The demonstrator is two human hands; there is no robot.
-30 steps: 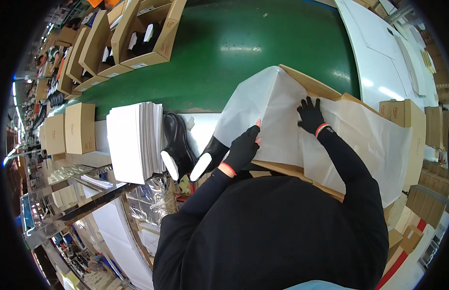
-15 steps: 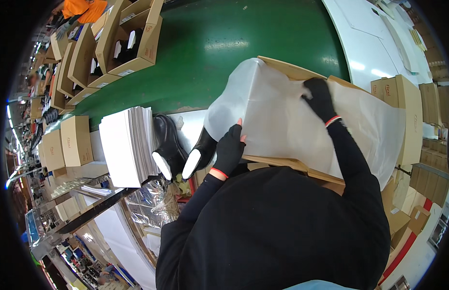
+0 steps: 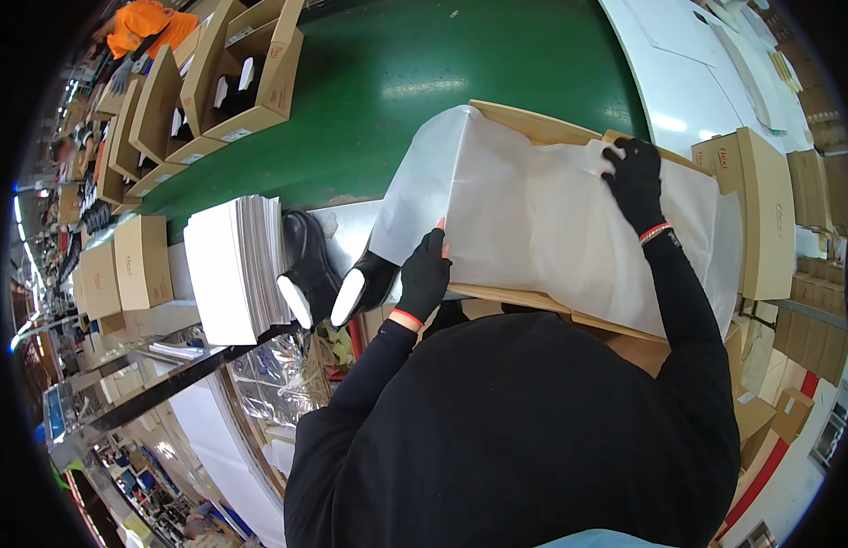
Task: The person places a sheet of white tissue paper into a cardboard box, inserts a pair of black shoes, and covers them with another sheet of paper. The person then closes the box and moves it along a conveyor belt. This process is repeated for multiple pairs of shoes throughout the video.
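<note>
A long open cardboard shoebox lies in front of me, lined with a sheet of white tissue paper. The paper hangs out past the box at its left end. My left hand, in a black fingerless glove, is closed on the paper at the left end of the box. My right hand, gloved the same way, has its fingers spread on the paper by the far wall. Left of my left hand lie two black shoes, one beside the paper stack, the other partly under the paper.
A stack of white paper stands left of the shoes. Open boxes holding shoes line the far left of the green table. Closed boxes stand at left and right. A person in orange is at the far left.
My right hand has moved right along the far wall, its fingers spreading. The paper now lies lower in the box. My left hand stays at the paper's left part.
</note>
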